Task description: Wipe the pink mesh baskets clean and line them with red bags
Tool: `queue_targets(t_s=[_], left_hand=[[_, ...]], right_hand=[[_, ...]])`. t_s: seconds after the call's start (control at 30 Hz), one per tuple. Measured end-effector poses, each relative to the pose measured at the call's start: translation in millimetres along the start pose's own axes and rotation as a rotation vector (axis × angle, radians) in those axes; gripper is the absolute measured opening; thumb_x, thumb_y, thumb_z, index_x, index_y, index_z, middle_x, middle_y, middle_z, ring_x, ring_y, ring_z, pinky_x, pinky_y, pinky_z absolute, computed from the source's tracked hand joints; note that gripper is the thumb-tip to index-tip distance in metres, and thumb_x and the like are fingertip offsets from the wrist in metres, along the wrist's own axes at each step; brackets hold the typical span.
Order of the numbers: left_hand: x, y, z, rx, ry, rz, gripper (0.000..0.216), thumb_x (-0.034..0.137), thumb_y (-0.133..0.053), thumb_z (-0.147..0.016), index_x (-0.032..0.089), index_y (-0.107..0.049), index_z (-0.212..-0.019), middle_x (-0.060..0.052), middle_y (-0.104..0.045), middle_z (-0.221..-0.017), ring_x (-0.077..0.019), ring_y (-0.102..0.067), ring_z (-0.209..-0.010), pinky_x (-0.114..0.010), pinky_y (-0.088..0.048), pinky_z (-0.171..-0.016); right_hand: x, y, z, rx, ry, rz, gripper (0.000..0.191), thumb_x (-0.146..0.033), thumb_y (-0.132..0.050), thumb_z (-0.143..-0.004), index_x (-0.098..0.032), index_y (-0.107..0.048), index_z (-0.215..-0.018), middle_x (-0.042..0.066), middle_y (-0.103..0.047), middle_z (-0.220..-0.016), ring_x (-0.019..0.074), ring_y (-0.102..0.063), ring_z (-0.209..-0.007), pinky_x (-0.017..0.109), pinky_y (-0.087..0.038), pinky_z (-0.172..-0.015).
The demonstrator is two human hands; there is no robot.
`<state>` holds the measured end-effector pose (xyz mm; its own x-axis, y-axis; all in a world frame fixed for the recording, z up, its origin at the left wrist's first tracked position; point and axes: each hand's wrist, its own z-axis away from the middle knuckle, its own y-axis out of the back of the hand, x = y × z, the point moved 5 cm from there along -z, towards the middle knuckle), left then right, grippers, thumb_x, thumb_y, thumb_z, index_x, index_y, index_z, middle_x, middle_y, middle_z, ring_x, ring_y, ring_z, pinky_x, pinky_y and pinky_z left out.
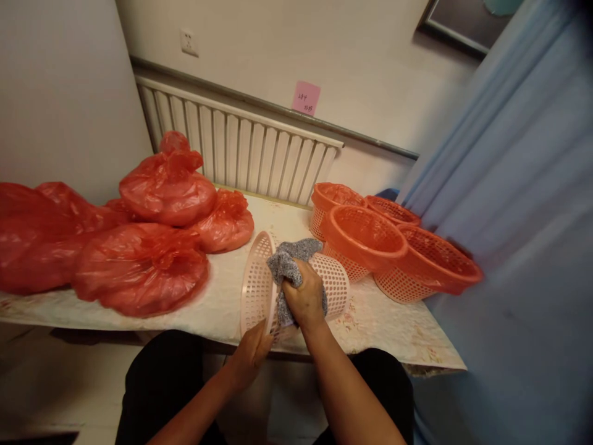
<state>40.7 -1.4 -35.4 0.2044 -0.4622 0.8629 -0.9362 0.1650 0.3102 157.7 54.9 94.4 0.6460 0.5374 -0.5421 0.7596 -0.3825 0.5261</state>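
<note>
Pale pink, the basket (334, 285) lies on its side at the bench's (393, 337) front edge, its rim gripped by the left hand (252, 350), apparently to steady it while the right hand (304, 296), closed on a grey cloth (284, 269), presses against its outer wall. Red-lined baskets (365, 258) stand toward the back right corner.

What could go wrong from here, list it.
The pale basket is on its side near the edge of the table and might roll off if the left hand slips. The gray cloth in the right hand could snag on the mesh. A hard push might bump the nearest red-rimmed basket.
</note>
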Motion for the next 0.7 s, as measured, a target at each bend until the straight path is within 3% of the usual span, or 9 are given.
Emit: queue_targets(t_s=[0.2,0.47,0.57,0.7], left_hand=[[10,3,-1,-0.072,-0.012,0.01,0.045,0.041,-0.035,-0.096,0.016,-0.058,-0.126,-0.011,-0.062,-0.129,-0.0272,-0.056,-0.119,-0.04,-0.04,-0.107],[43,8,-30,0.124,0.129,0.036,0.048,0.048,-0.032,-0.097,0.014,-0.064,-0.111,-0.009,-0.07,-0.104,-0.0243,-0.062,-0.097,-0.038,-0.046,-0.097],[41,5,-29,0.134,0.164,0.062,0.049,0.049,-0.032,-0.097,0.014,-0.064,-0.11,-0.01,-0.069,-0.108,-0.0246,-0.061,-0.1,-0.037,-0.046,-0.096],[37,4,-25,0.097,0.199,0.085,0.051,0.051,-0.032,-0.096,0.013,-0.062,-0.113,-0.011,-0.069,-0.113,-0.0251,-0.061,-0.101,-0.036,-0.048,-0.094]], right_hand=[[2,2,4,-0.002,-0.014,0.023,0.024,-0.014,-0.052,-0.074,-0.021,-0.065,-0.093,0.004,-0.066,-0.089,0.022,-0.058,-0.089,0.032,-0.046,-0.081],[1,6,20,0.02,0.026,0.044,0.021,-0.015,-0.052,-0.078,-0.02,-0.065,-0.094,0.005,-0.066,-0.09,0.022,-0.058,-0.088,0.033,-0.045,-0.081],[21,11,13,0.008,-0.019,0.074,0.02,-0.014,-0.052,-0.076,-0.021,-0.065,-0.09,0.004,-0.066,-0.088,0.0206,-0.057,-0.086,0.03,-0.044,-0.079],[80,29,3,0.07,-0.178,0.195,0.018,-0.016,-0.051,-0.073,-0.02,-0.065,-0.083,0.003,-0.066,-0.082,0.0194,-0.056,-0.078,0.029,-0.041,-0.073]])
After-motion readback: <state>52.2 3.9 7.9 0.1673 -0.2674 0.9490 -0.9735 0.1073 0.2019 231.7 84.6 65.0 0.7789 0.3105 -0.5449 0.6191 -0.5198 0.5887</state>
